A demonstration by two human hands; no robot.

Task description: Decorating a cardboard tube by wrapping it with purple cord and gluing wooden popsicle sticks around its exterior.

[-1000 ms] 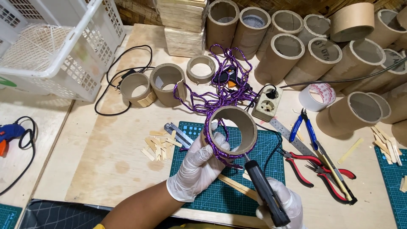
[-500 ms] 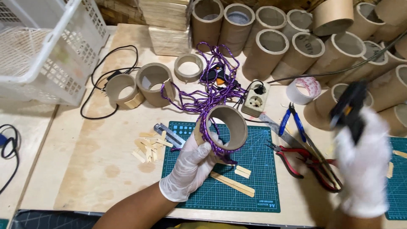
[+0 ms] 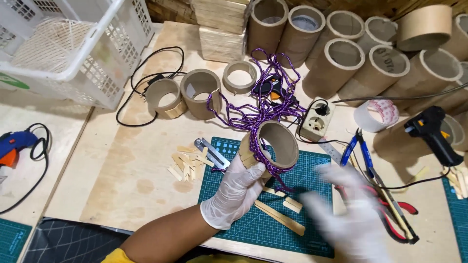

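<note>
Our left hand [image 3: 237, 190], in a white glove, grips a short cardboard ring [image 3: 273, 144] w/ purple cord [image 3: 258, 112] wound around its near side; fingers curl on the ring's outer wall, where thin wood strips are stuck on. Ring is held tilted, open mouth facing up and right, just above the green cutting mat [image 3: 243, 224]. Cord runs from the ring back to a loose tangle on the bench, between the ring and the tall tubes.

Our right hand [image 3: 351, 214], also gloved, is a blur low over the mat's right part (motion smear, so we can't tell if it's clenched or loose); nothing visible in it. Red-handled pliers [image 3: 397, 216] and blue-handled pliers [image 3: 356, 146] lie just beside it, to the right.

On the mat near the ring: flat wood sticks [image 3: 280, 216]. Left of the mat, a small pile of cut wood bits [image 3: 184, 163] and a metal clip tool [image 3: 210, 153] lying across the mat's corner.

Black glue gun [image 3: 434, 134] sits at the far right, resting by a tube, its cable trailing back across the bench. Beige power socket [image 3: 317, 125] w/ a plug in it is behind the ring. Roll of clear tape [image 3: 375, 116] is right of the socket. More short rings [image 3: 200, 92] left of the tangle, tall cardboard tubes [image 3: 341, 63] along the back, white plastic basket [image 3: 63, 48] top left, and a blue glue gun [image 3: 14, 146] at the far left edge.
</note>
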